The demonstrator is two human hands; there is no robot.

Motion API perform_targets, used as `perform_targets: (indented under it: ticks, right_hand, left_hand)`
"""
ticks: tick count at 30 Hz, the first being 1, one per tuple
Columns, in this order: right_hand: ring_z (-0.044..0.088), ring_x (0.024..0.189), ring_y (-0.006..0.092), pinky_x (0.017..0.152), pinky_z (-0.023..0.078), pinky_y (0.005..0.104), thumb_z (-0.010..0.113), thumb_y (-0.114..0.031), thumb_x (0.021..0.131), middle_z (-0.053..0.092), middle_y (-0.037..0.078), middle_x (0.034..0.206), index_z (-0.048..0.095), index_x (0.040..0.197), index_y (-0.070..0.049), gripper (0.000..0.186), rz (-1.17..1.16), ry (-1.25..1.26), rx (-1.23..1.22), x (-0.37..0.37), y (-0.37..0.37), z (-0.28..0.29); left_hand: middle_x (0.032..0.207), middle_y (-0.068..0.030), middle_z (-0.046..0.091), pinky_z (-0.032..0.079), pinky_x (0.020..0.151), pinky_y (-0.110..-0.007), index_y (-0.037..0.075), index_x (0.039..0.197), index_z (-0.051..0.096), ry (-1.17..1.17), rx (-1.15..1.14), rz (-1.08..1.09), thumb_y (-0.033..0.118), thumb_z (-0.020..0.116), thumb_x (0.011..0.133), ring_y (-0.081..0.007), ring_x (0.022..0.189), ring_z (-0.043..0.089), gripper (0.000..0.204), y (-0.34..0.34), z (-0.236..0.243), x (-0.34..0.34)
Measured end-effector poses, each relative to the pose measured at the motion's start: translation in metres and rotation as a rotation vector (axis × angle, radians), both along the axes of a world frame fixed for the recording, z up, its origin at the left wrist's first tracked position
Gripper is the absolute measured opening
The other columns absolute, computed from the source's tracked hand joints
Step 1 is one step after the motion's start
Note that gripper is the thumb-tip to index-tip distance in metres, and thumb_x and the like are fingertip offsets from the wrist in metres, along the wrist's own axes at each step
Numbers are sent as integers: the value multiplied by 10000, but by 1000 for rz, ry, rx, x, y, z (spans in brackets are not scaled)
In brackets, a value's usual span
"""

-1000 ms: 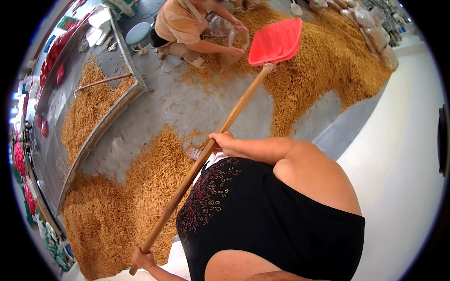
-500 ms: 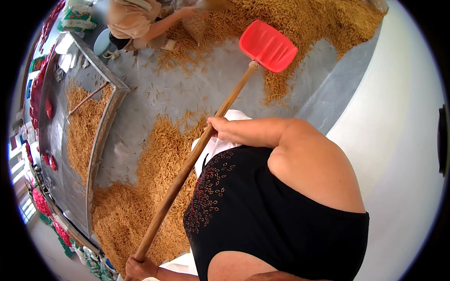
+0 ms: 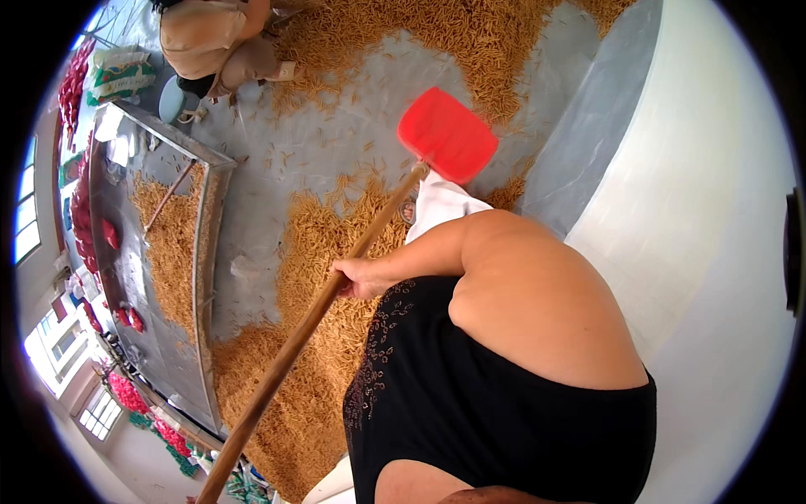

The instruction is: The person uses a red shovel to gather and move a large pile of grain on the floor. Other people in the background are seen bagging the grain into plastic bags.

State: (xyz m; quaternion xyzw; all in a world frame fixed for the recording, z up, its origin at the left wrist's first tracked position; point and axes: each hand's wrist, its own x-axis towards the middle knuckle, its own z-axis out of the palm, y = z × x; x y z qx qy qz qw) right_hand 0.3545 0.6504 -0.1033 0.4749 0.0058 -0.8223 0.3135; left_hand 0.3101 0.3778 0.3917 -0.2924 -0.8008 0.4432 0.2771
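A red plastic shovel [image 3: 447, 134] on a long wooden handle [image 3: 319, 302] is hovering, blade raised, over the grey floor [image 3: 311, 151] near the foot of the white wall [image 3: 714, 210]. The right hand [image 3: 357, 277] is wrapping its fingers closed around the middle of the handle; the left hand is lying out of view at the lower edge, so I cannot tell its grip. Golden strips of dried food [image 3: 319, 370] are lying heaped along the floor's near edge beside a long metal trough [image 3: 197, 277], itself partly filled. A bare patch is showing at the middle of the floor, yet scattered strips and a broad pile by the far edge are remaining, so the gathering is looking roughly half done. Another person [image 3: 210, 42] is crouching at the far corner.
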Motion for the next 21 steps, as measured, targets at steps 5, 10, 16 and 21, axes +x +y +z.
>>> perform_targets:
  ticks: [5, 10, 16, 21]
  right_hand:
    - [603, 618, 204, 590, 560, 336, 554, -202, 795, 574, 66, 697, 499, 715, -89, 149, 134, 53, -53, 23, -20, -35]
    - [600, 631, 213, 628, 550, 370, 533, -175, 801, 561, 70, 684, 493, 770, -89, 100, -4, -171, 94, 24, 28, -65]
    - [612, 690, 262, 610, 556, 455, 611, -121, 743, 561, 84, 787, 501, 877, -60, 184, -10, -263, 530, 14, 223, -205]
    - [586, 809, 146, 558, 538, 391, 594, -187, 855, 610, 9, 1039, 540, 1084, -118, 245, -221, -275, 629, 22, 285, -275]
  left_hand:
    - [570, -67, 497, 401, 486, -420, 132, 582, 508, -99, -127, -6, 247, 593, 768, -288, 506, 495, 234, 56, 20, 23]
    - [578, -62, 502, 407, 492, -415, 143, 584, 511, -178, -152, 115, 249, 591, 766, -283, 522, 505, 224, 93, -6, 42]
    - [606, -79, 506, 422, 622, -400, 86, 645, 536, -195, 164, 329, 108, 605, 703, -293, 612, 517, 93, 157, -179, 91]
    - [613, -84, 518, 419, 698, -391, 68, 620, 518, -308, 262, 407, 99, 598, 703, -280, 642, 507, 120, 217, -230, 83]
